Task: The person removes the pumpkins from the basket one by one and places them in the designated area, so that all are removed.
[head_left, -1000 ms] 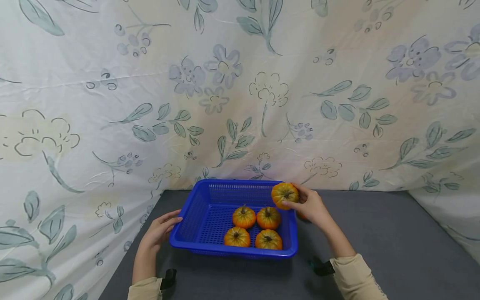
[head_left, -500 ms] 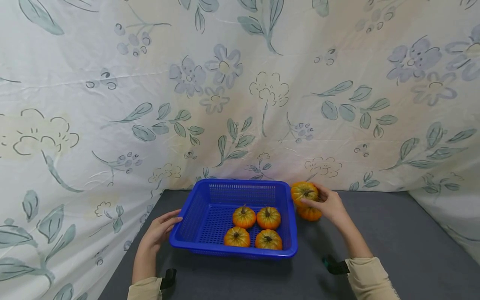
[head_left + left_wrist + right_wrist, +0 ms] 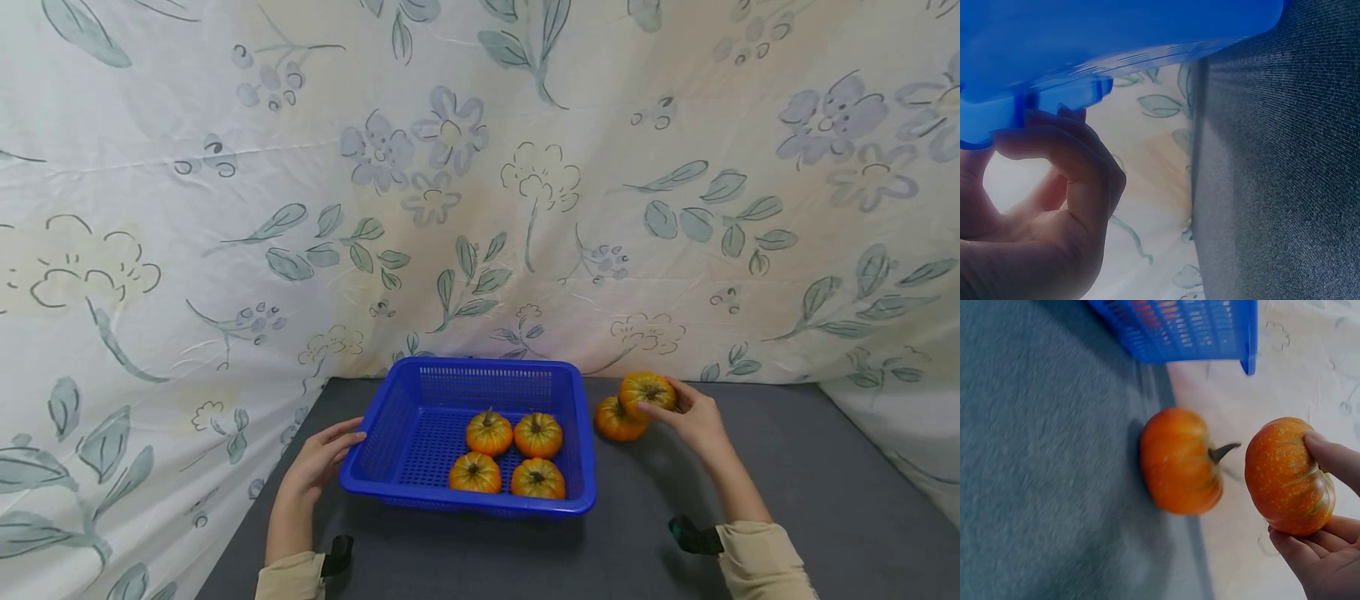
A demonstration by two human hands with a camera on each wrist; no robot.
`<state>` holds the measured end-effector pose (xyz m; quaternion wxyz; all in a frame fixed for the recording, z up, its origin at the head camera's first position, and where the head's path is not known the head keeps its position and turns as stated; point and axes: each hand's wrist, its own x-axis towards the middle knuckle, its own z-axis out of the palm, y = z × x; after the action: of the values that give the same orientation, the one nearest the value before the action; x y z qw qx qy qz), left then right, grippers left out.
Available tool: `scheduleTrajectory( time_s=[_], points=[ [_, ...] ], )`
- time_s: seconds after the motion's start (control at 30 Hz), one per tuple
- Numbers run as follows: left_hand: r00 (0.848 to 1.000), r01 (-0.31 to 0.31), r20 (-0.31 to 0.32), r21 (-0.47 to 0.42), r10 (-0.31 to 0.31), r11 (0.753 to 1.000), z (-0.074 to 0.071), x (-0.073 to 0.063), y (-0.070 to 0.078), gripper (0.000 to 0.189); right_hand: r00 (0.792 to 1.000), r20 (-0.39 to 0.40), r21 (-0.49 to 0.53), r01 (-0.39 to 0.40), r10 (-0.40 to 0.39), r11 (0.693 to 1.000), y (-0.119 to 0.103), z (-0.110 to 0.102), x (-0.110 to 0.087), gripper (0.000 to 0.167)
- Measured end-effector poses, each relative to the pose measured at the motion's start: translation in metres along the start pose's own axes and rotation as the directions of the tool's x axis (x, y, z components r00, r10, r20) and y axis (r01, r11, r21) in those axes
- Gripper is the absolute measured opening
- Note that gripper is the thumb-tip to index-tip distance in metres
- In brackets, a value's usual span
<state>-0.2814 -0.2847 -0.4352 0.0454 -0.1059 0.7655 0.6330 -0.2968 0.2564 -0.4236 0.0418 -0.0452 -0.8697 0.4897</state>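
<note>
Your right hand [image 3: 696,419] pinches one pumpkin [image 3: 645,392], just right of another pumpkin [image 3: 617,422] near the surface's [image 3: 810,450] far edge. Your left hand [image 3: 318,461] grips the basket [image 3: 420,497].

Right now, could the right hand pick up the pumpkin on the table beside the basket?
Probably not: the right hand is full, holding another pumpkin, which partly hides the table pumpkin in the head view.

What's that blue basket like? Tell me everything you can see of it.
The blue basket looks like plastic: roughly rectangular, open-topped, with a smooth, solid rim and small openings through its walls and floor. It stands upright on the dark grey table. Four orange pumpkins sit inside, toward its right end. The left hand grips its left rim.
</note>
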Motion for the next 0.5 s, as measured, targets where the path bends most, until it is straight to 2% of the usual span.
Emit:
scheduleTrajectory(
  time_s=[0.5],
  points=[
    [1.000, 0.013, 0.004, -0.010, -0.013, 1.000, 0.000, 0.003, -0.002, 0.065, 0.996, -0.033, -0.070, -0.090, 0.088, 0.993, 0.039, -0.010, 0.005, 0.092]
  ],
)
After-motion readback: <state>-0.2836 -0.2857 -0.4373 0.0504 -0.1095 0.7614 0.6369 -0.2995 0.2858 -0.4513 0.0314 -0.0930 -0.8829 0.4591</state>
